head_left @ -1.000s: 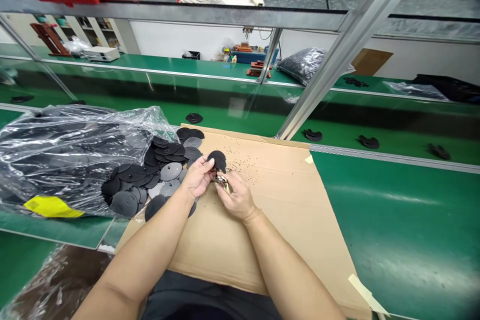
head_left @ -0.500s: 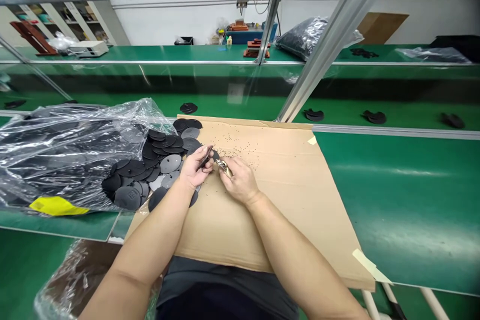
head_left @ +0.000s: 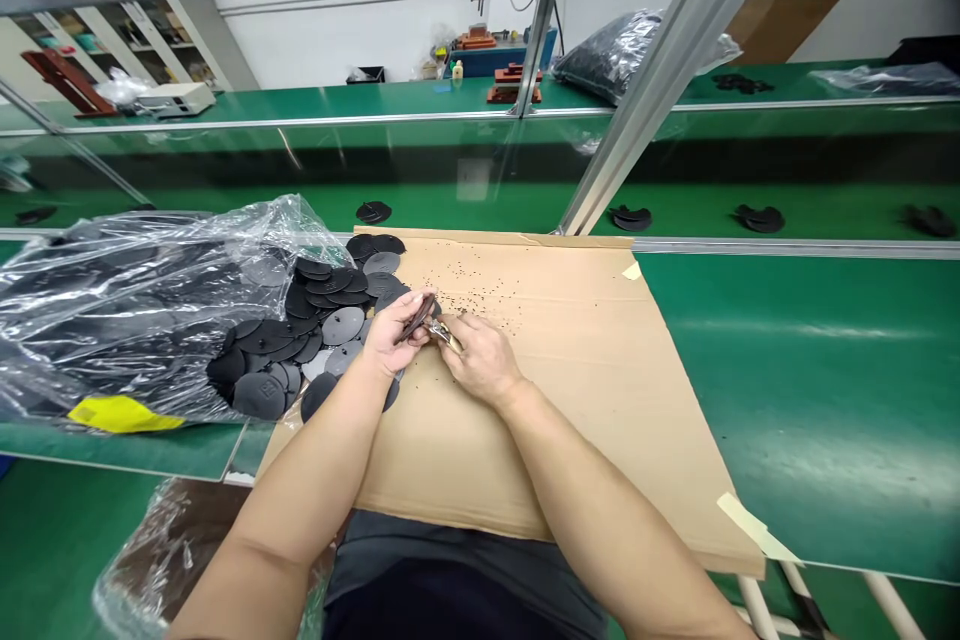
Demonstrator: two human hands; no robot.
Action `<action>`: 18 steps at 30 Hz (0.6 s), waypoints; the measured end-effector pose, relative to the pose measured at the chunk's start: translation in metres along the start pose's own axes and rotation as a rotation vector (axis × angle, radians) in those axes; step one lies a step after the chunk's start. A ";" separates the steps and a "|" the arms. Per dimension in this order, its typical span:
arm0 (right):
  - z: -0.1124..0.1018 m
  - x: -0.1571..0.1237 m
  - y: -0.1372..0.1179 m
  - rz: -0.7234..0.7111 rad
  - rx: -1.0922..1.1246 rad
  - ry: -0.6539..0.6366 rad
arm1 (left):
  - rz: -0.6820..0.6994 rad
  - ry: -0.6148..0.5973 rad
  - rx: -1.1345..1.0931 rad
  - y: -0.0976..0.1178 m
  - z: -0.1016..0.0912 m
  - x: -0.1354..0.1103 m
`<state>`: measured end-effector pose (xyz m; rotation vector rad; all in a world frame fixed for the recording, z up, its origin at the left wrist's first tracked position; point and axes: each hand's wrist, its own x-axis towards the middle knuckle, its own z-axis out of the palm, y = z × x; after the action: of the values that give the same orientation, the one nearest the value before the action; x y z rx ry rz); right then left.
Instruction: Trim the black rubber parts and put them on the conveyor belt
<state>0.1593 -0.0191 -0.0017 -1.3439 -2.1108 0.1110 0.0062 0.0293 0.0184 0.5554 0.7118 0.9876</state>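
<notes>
My left hand is closed round a black disc, held tilted on its edge above the cardboard sheet. In my right hand is a small shiny metal clipper, its tip touching or very near the edge of the disc; the fingers hide most of its body. A loose pile of black discs lies left of my hands, some with small raised nubs. Tiny black bits are scattered on the cardboard just beyond my hands.
A clear plastic bag full of black discs lies at the left, with a yellow piece on it. Beyond, small groups of discs rest on the green belt. A slanted metal post rises ahead. Below left stands a plastic-lined box.
The disc in my left hand has tilted and shows more of its edge and face. The clipper has shifted slightly against it. The view has moved a little.
</notes>
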 end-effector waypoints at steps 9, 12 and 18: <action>-0.001 0.000 -0.001 0.020 -0.013 -0.053 | 0.004 0.030 0.022 0.000 0.000 0.001; 0.000 0.000 -0.001 0.030 -0.030 -0.063 | 0.010 0.036 0.037 -0.002 -0.002 0.002; -0.002 0.000 -0.001 0.039 -0.061 -0.095 | 0.021 0.035 0.042 -0.005 -0.005 0.005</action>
<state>0.1591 -0.0198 0.0005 -1.4416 -2.1825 0.1297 0.0065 0.0318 0.0105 0.5842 0.7603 1.0053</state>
